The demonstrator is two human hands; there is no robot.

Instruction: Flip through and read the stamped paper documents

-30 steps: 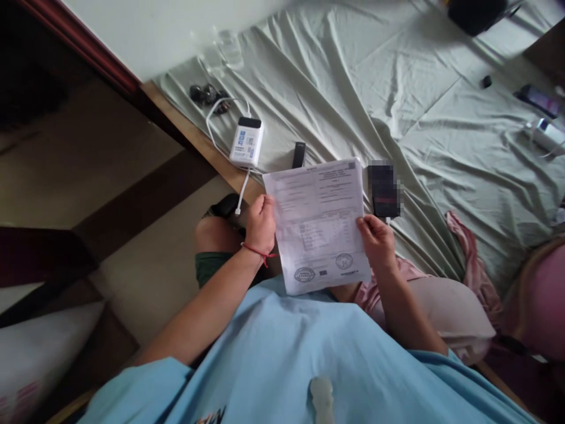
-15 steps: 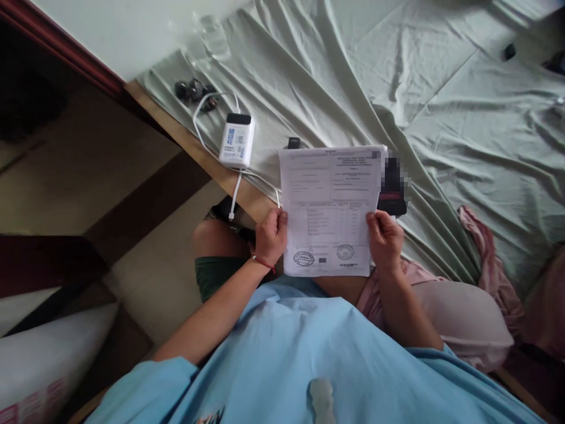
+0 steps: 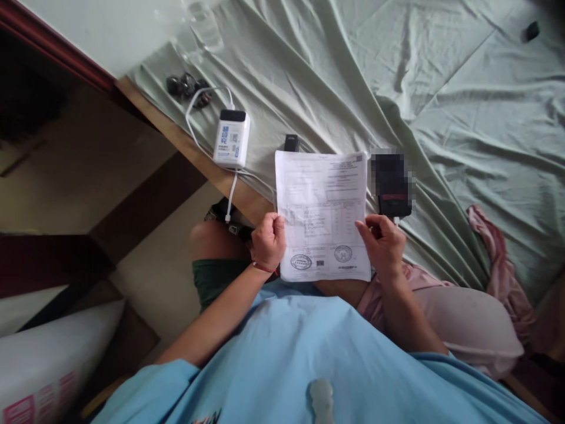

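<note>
Low in front of me, held up off the bed, is a stamped paper document (image 3: 324, 206), its printed side turned to my eyes. A second ago it was tilted; now it has come nearly square to me, and its right edge, which lapped over the black phone (image 3: 394, 203) half a second ago, stands just clear of it. I judge that the page is now easier to look over, with its print the right way up. Its heading end points away from me and its two inked stamps lie at the near end, so the long axis runs straight out from my body.

My left hand (image 3: 268, 240) is closed in a pinch on the left edge, fingers curled; my right hand (image 3: 385, 238) pinches the right edge at the thumb tip, though how firmly I cannot tell.

Beyond the heading, a small black device (image 3: 291, 142) shows in part, the rest hidden by the page. Further left, a white power bank (image 3: 232, 141) lies on the pale green bedsheet (image 3: 313, 88), near the wooden edge (image 3: 249, 197), with clear cups (image 3: 207, 26) well past it
</note>
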